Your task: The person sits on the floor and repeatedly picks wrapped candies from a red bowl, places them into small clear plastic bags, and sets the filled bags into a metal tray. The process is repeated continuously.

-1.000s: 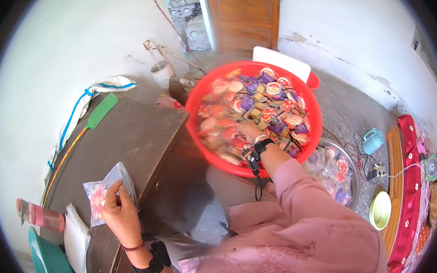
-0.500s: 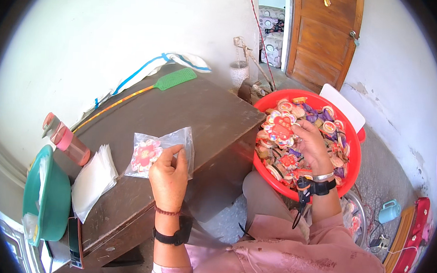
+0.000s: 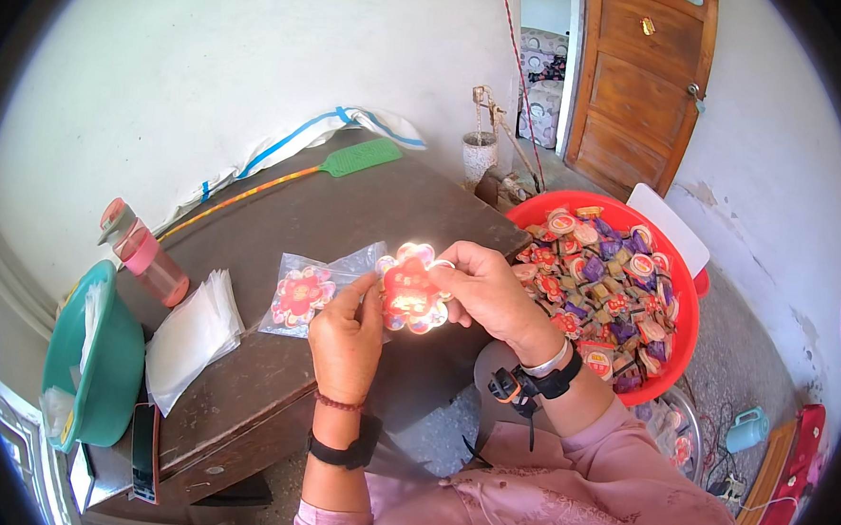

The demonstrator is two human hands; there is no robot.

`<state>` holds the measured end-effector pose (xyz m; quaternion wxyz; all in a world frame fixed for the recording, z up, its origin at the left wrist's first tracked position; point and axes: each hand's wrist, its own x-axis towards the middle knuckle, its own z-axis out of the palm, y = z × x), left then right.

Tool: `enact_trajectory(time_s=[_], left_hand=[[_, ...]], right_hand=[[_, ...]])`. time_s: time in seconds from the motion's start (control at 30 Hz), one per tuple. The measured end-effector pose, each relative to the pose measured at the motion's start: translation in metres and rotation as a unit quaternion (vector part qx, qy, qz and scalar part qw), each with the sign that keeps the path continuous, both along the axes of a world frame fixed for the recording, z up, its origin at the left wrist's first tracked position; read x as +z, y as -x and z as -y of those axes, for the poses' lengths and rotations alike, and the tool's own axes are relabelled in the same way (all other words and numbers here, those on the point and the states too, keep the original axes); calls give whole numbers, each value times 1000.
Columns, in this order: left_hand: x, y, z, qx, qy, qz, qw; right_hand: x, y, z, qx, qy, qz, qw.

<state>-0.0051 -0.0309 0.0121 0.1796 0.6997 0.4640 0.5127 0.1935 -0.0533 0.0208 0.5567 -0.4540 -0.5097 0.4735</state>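
Observation:
A clear plastic bag (image 3: 365,257) lies on the dark brown table, with a red and white flower-shaped piece (image 3: 301,295) inside it. My left hand (image 3: 347,346) is closed, its thumb and forefinger pinching the bag near its open right side. Close beside those fingertips, my right hand (image 3: 495,293) grips a shiny flower-shaped piece (image 3: 413,287) with a red middle and scalloped, colourful edges. This piece is outside the bag and covers part of it. Whether it is one layer or a stack I cannot tell.
A red basin (image 3: 675,349) full of small wrapped pieces stands right of the table (image 3: 271,386). On the table are a stack of white bags (image 3: 193,341), a pink bottle (image 3: 145,258), a green fly swatter (image 3: 360,158), a teal basin (image 3: 114,389) and a phone (image 3: 145,452).
My right hand has moved left from above the red basin to the bag, bringing the flower-shaped piece along. My left hand still pinches the bag.

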Motion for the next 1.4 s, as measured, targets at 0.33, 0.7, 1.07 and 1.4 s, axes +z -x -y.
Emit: enact_trajectory(time_s=[0.33, 0.7, 1.07, 1.4], left_hand=[[9, 0, 3, 7, 42, 26, 999], [-3, -1, -3, 48, -12, -21, 999], [-5, -1, 1, 12, -33, 24, 999], [-12, 2, -1, -19, -26, 33, 999]], right_hand=[[10, 13, -5, -6, 21, 37, 999], [0, 11, -10, -24, 19, 62, 998], [6, 30, -11, 38, 27, 78, 996], [5, 46, -26, 44, 33, 68, 996]])
